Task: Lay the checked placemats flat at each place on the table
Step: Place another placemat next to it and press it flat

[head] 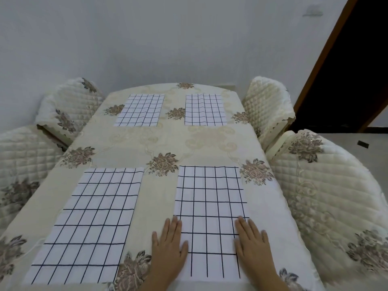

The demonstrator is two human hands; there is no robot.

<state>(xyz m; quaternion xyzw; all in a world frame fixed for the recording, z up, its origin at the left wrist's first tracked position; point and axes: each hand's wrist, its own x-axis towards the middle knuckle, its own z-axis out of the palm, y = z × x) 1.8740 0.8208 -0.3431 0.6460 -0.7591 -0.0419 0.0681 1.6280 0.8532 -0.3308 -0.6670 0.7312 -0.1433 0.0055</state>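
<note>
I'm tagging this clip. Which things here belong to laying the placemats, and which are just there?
Job: near right placemat, near left placemat, far left placemat, far right placemat, left hand, right hand, tablecloth.
Just there: quilted chairs, dark doorway.

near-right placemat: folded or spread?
Spread flat. The near-right placemat shows its whole grid, no fold; the left hand and right hand press open on its two side edges.

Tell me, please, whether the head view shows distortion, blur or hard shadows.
Head view: wide-angle bowing curves the table; light is soft and even, only faint shadows by the left hand and right hand; the near right chair blurs at the edge.
</note>
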